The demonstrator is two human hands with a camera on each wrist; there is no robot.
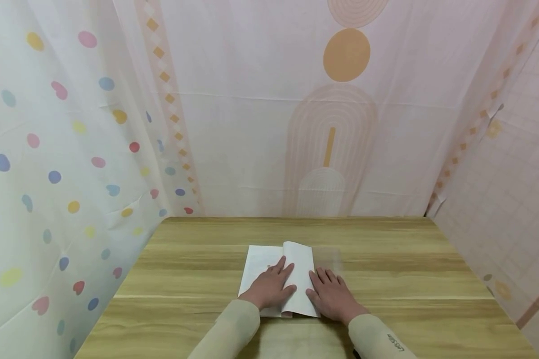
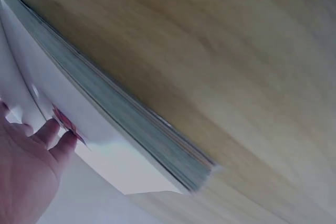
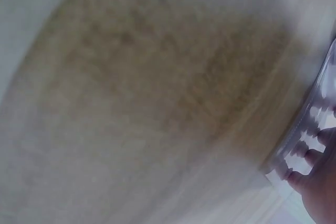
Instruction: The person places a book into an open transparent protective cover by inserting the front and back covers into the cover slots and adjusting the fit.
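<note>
Big light wooden bench (image 1: 386, 279) is taking up most of the view, with patterned pastel curtains (image 1: 72, 149) hanging round it on three sides. A white open book (image 1: 269, 259) is lying near the front middle of the bench, its top page curling up. The left hand (image 1: 269, 286) is resting flat on the pages, fingers straight and spread a bit. The right hand (image 1: 333, 295) is lying flat at the book's right edge, also relaxed and gripping nothing

Thick white paperback book (image 1: 278, 271) lying open flat mid-worktop, blank pages up, one leaf bowing at the spine.
</note>
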